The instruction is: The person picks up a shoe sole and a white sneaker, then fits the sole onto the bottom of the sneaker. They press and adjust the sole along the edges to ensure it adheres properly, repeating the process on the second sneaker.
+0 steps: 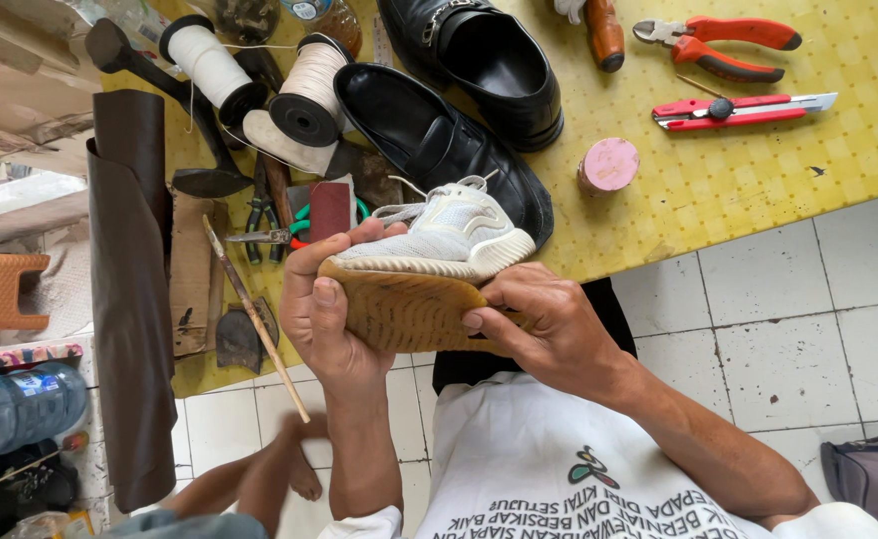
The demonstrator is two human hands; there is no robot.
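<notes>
I hold a small white knit sneaker [451, 235] with loose laces, its tan rubber sole [409, 311] turned toward me. My left hand [321, 311] wraps the heel end, thumb pressed on the sole. My right hand [544, 324] grips the toe end, fingertips on the sole's edge. The sneaker hovers over the near edge of a yellow patterned table [738, 180].
Two black leather shoes [459, 100], thread spools [304, 95], red pliers [723, 45], a red utility knife [743, 108], a pink round tin [608, 165], small pliers [259, 235], a thin stick [254, 314] and brown leather [129, 299] lie around. White tiled floor [788, 329] lies to the right.
</notes>
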